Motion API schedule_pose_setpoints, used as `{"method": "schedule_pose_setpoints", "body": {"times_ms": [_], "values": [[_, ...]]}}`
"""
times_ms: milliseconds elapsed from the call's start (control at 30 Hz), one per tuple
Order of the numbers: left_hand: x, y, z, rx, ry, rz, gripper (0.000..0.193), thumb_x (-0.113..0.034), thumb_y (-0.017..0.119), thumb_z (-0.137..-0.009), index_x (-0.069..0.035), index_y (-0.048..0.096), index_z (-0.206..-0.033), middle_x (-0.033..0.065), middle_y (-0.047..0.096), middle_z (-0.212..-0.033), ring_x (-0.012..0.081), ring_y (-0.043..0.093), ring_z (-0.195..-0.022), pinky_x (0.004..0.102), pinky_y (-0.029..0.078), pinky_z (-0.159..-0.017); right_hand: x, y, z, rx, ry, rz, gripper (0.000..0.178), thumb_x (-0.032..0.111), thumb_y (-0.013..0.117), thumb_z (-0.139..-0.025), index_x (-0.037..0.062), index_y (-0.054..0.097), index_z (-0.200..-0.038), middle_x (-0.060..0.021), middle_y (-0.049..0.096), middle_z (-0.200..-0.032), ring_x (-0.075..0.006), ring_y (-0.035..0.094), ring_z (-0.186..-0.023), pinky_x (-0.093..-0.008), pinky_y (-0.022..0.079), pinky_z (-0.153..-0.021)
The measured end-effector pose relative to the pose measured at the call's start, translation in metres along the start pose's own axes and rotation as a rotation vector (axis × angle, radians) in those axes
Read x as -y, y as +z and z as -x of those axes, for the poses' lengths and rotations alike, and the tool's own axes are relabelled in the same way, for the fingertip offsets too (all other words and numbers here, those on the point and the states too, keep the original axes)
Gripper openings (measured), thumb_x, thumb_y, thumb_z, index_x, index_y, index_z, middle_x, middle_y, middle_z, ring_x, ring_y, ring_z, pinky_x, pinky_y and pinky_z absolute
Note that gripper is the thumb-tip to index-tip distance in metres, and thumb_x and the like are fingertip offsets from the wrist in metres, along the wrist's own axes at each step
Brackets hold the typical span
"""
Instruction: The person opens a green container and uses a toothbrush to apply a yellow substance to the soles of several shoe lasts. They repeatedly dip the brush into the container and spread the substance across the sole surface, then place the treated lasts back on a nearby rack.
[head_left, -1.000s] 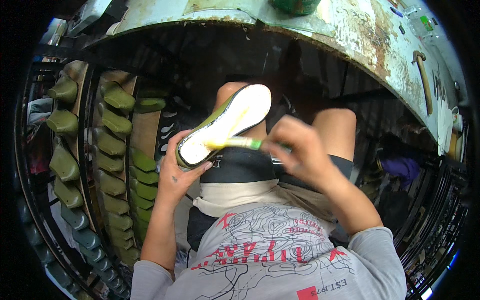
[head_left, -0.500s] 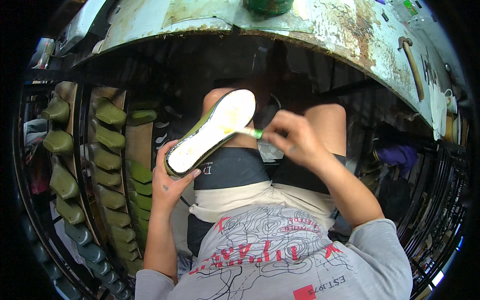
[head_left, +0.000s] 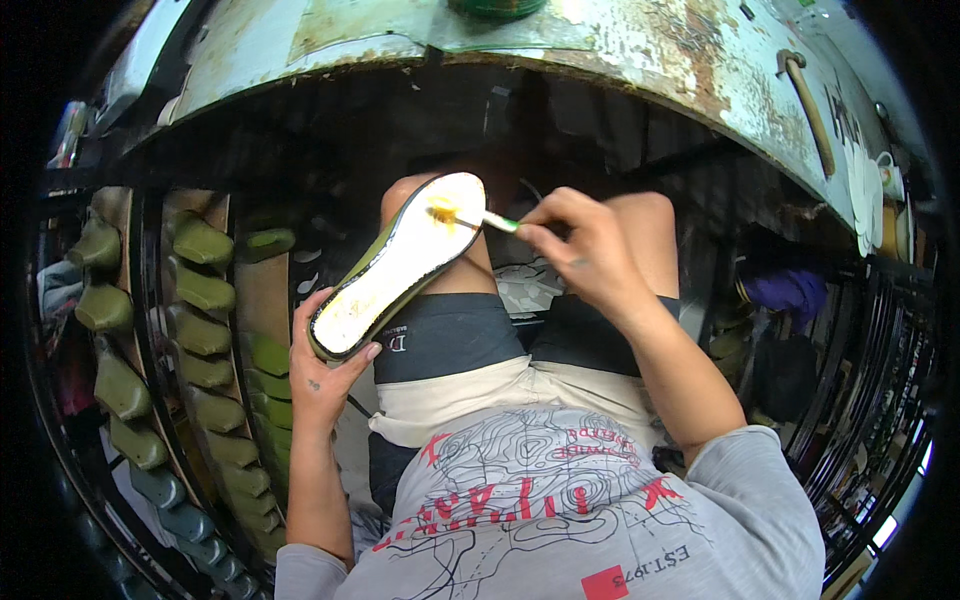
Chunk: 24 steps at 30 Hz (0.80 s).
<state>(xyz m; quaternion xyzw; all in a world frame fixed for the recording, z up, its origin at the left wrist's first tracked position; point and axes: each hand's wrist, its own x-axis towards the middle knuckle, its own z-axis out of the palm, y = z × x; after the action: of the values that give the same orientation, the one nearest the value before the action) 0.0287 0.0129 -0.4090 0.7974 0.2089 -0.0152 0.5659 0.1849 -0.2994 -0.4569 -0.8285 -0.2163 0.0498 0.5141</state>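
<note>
Beneath a pale, worn workbench [head_left: 600,75] that bends across the far side of the room, with a rack of olive shoe-shaped forms [head_left: 203,325] at the left, a person sits with bare knees apart. Over the left knee [head_left: 400,190] is an olive shoe [head_left: 398,266], turned so its white, dark-rimmed underside faces up, its broad end pointing away and its narrow end toward the person. It looks fairly light and stiff enough to keep its shape; the underside, shiny and marked by a yellow-brown patch [head_left: 446,203] near the broad end, may be wet and slippery. The safest hold is probably by the sides of the narrow end.

There the left hand [head_left: 328,372] grasps it, thumb along one edge and fingers around the other. Whether the knee also supports it cannot be told. The right hand [head_left: 578,240], to the right of the broad end and apart from the shoe, pinches a slim brush [head_left: 498,221] with a white-and-green handle, its tip at the patch.
</note>
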Motion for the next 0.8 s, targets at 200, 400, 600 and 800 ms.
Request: {"method": "schedule_pose_setpoints", "body": {"times_ms": [200,400,600,800], "values": [[0.001,-0.002,0.000,0.013,0.020,-0.001,0.080,-0.002,0.088,-0.072,-0.003,0.049,-0.141,0.0124,0.065,-0.130,0.0196,0.063,-0.119,0.0344,0.049,-0.105,0.002,0.013,0.001,-0.113,0.122,0.035,0.015,0.009,0.078,-0.085,0.0010,0.066,-0.090,-0.0153,0.060,-0.086,-0.0352,0.062,-0.079,-0.0420,0.050,-0.069],[0.008,0.000,0.003,0.014,0.003,0.091,0.082,-0.001,0.087,-0.072,-0.003,0.047,-0.143,0.0118,0.061,-0.134,0.0192,0.062,-0.121,0.0343,0.049,-0.106,0.015,0.006,0.031,0.042,0.140,0.067,0.015,0.005,0.077,-0.085,0.0003,0.064,-0.089,-0.0145,0.060,-0.088,-0.0331,0.063,-0.080,-0.0409,0.049,-0.069],[0.007,-0.001,0.002,0.026,-0.013,0.155,0.085,-0.010,0.090,-0.071,-0.003,0.047,-0.144,0.0117,0.061,-0.133,0.0195,0.061,-0.121,0.0340,0.048,-0.106,0.016,-0.003,0.029,0.168,0.020,-0.007,0.015,0.006,0.077,-0.085,0.0016,0.063,-0.087,-0.0136,0.057,-0.084,-0.0339,0.061,-0.078,-0.0412,0.048,-0.068],[0.013,-0.002,0.006,-0.010,-0.024,0.123,0.080,-0.014,0.088,-0.075,-0.004,0.048,-0.144,0.0121,0.062,-0.132,0.0197,0.062,-0.119,0.0339,0.047,-0.106,0.014,-0.008,0.025,-0.036,0.171,0.046,0.015,0.007,0.079,-0.084,0.0013,0.066,-0.088,-0.0149,0.061,-0.084,-0.0346,0.061,-0.079,-0.0411,0.048,-0.070]]}}
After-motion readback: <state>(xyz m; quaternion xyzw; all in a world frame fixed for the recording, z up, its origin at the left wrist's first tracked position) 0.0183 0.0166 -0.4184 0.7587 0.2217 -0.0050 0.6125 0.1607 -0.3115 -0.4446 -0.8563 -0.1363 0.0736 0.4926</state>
